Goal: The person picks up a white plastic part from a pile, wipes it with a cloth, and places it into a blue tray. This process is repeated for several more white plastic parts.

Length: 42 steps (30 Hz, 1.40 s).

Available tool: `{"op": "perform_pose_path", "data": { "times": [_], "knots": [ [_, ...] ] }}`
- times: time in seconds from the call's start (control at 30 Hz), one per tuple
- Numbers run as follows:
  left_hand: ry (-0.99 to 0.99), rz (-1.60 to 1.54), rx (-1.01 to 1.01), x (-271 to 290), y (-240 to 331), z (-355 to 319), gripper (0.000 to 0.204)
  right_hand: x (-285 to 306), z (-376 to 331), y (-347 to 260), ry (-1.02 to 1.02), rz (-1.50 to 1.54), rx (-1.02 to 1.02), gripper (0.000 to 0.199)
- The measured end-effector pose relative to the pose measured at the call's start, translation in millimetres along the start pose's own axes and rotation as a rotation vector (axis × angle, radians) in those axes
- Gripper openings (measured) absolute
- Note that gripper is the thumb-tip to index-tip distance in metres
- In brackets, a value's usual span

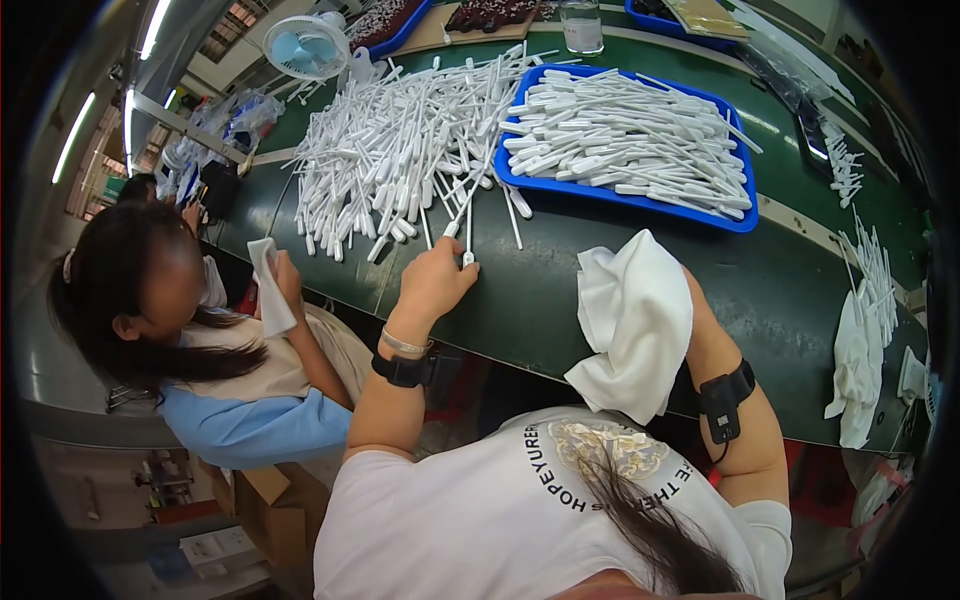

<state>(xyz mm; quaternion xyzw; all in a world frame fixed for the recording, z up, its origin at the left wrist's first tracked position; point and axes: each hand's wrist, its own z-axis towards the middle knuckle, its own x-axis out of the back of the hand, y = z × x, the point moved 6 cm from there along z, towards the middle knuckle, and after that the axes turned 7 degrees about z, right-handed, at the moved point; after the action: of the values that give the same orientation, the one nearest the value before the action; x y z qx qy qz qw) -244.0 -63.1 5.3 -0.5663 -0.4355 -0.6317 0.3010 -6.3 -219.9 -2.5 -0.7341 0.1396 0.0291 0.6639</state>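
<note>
On the green table [600, 290], my left hand [435, 280] pinches one white plastic stick [468, 225] between closed fingertips [462, 268]. My right hand is hidden under a white cloth [630, 320]; I cannot tell its finger opening.

White plastic sticks [400, 160]: far too many to count, one loose heap plus one blue tray [740, 222] full. White cloths: three visible. One desk fan [305, 47]. One clear jar [581, 25]. Two people.

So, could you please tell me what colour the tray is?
Blue tray, seen in the head view.
</note>
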Motion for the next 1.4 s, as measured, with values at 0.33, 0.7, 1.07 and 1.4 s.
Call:
{"op": "perform_pose_path", "data": {
  "times": [0.33,0.7,1.07,1.4],
  "knots": [
    [-0.21,-0.075,0.014,9.3,-11.8,-20.8,0.02,2.1,0.9,9.9,0.058,0.048,-0.074,0.013],
    [-0.607,-1.361,-0.141,-24.5,87.5,-51.5,0.009,1.1,-6.8,7.3,0.05,0.529,0.047,0.026],
    [-0.697,-1.504,-0.133,-54.7,146.4,-38.0,0.006,2.7,-7.8,1.5,0.033,-0.03,-0.032,0.032],
    [-0.579,-1.455,-0.072,-37.6,131.1,-39.0,0.008,-8.4,-2.2,-0.7,0.001,0.265,0.29,0.046]
  ]
}}
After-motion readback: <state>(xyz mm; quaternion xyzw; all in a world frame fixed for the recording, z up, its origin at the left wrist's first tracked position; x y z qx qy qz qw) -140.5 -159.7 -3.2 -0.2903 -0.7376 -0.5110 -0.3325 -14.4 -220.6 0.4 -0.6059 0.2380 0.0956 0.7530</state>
